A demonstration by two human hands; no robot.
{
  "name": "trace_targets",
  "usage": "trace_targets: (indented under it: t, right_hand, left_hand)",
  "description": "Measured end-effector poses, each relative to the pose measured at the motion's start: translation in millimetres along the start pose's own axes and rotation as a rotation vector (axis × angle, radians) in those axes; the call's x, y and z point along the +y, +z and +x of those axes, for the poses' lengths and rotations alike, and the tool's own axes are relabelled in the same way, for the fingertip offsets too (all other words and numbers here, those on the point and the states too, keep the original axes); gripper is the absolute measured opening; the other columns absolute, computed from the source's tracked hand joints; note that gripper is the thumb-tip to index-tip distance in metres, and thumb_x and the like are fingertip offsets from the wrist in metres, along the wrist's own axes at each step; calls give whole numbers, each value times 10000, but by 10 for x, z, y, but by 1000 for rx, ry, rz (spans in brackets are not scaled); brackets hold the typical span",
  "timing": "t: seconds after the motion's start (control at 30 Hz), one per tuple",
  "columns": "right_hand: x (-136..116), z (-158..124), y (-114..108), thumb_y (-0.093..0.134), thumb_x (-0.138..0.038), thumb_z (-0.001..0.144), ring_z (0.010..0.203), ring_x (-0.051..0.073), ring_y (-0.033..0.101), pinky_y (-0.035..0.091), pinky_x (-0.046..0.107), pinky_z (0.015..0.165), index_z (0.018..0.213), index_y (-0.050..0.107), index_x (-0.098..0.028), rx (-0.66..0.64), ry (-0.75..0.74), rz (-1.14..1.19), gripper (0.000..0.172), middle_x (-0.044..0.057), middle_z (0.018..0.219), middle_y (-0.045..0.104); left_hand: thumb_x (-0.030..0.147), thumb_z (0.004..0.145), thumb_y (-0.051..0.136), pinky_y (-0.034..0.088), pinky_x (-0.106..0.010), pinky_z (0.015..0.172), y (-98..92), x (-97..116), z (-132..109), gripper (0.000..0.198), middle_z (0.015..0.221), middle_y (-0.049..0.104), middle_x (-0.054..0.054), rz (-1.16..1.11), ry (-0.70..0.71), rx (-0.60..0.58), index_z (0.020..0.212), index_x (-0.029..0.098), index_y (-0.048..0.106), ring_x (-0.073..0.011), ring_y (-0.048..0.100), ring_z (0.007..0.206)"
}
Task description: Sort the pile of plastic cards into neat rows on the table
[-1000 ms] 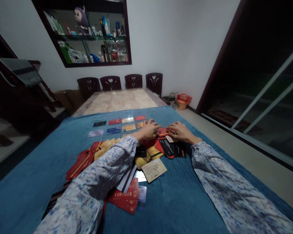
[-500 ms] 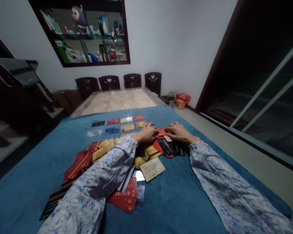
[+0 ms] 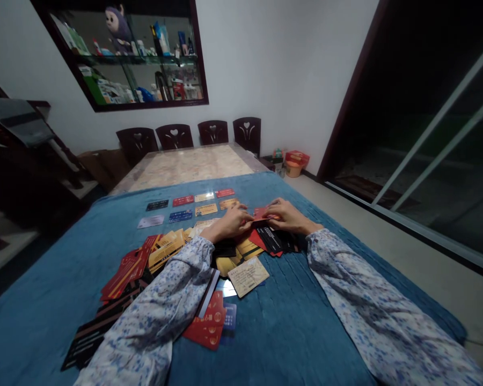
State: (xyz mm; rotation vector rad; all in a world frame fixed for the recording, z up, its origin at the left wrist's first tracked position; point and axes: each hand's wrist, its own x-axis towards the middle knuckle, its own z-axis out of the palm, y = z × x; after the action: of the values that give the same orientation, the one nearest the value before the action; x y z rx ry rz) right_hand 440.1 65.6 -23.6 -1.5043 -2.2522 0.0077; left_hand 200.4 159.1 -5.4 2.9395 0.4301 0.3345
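My left hand and my right hand face each other over the card pile, fingers bent and closed on opposite edges of a red card. The fingers partly hide it. Just under my right hand lie black cards on a red one. Gold cards are fanned beside my left wrist. Nearer me rests a cream card with fine print. Under and beside my left sleeve, red cards and black cards overlap, and more red cards lie closer to me.
Toward the far side, separate cards lie in rows, among them a black card, a blue card and a white card. A blue cloth covers the near part of the table. Several chairs stand at its far end.
Both hands stay at the pile. The red card between them now shows tilted, with a dark lower edge. The whole view has shifted slightly.
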Motion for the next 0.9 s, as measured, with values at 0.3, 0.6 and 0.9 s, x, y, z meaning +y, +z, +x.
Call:
trace_targets:
  t: [0.3,0.6,0.9]
  right_hand:
    - [-49,21,136,591,-211,932,1010,248,613,537,380,881,1152,778,-220,138,52,134,289,112,972,715]
    - [-102,-1,115,596,-109,837,1014,234,632,508,343,906,1217,711,-195,136,99,94,407,92,1021,686]
    - [-165,-12,161,556,-178,897,899,234,605,450,330,857,1302,618,-202,145,143,-9,411,95,1027,676]
  left_hand:
    - [110,875,536,524,-337,918,-14,-65,-37,268,948,743,-83,-142,-28,181,900,187,792,-205,653,970]
    - [111,850,554,528,-323,878,22,-63,-46,299,972,762,-86,-210,-98,245,1014,163,799,-207,657,938]
    - [100,843,546,543,-352,925,35,-51,-30,349,1043,778,-86,-191,-133,250,1088,179,782,-218,681,974]
